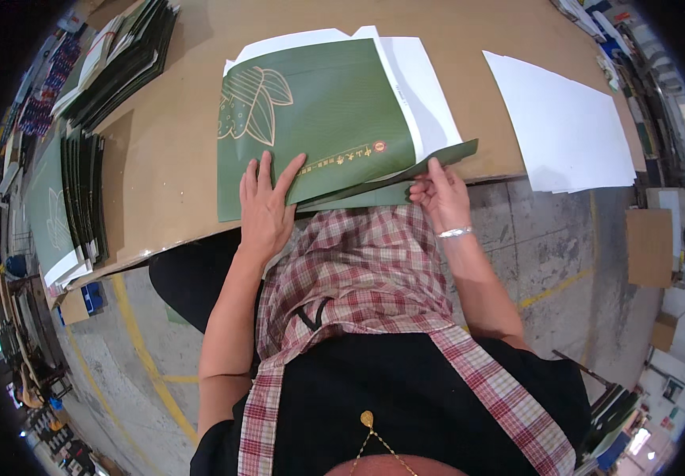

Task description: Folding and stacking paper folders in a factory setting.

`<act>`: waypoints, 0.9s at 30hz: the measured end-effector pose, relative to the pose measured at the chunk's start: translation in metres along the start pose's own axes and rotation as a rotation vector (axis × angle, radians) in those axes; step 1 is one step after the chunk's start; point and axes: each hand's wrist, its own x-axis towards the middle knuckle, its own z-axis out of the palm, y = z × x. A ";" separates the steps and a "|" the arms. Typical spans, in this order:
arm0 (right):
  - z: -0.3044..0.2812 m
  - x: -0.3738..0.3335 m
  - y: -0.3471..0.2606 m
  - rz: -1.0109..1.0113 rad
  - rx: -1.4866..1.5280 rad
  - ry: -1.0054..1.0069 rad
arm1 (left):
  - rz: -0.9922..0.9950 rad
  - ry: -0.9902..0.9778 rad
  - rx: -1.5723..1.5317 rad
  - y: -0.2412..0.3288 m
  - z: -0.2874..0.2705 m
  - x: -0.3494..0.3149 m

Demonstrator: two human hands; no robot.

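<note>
A green printed paper sheet (326, 103) with gold leaf outlines lies in front of me on the brown table, partly over white paper (422, 79) that shows along its far and right edges. My left hand (267, 190) rests on its near left part, fingers stretched out and apart. At the near right corner my right hand (441, 194) pinches the sheet's near edge between thumb and fingers. That edge is lifted and folded up in a narrow strip, and more green paper shows beneath it, hanging slightly over the table's edge.
On the right of the brown table (191, 170) lies a stack of white sheets (564, 123), jutting past the near edge. Stacks of folded green paper pieces (84, 198) stand at the left, with another pile (124, 59) behind. A cardboard box (648, 247) is off to the right.
</note>
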 end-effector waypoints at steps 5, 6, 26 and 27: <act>0.004 0.005 -0.016 0.029 -0.034 0.021 | -0.042 0.015 0.018 0.000 -0.003 0.012; 0.005 0.000 -0.023 0.010 0.025 -0.001 | -0.025 0.029 0.011 0.001 -0.006 0.014; -0.018 -0.014 0.008 0.143 -0.251 0.093 | -0.042 -0.031 0.119 0.047 0.015 0.017; -0.015 -0.013 0.012 0.167 -0.255 0.079 | -0.001 -0.024 0.193 0.043 0.022 0.015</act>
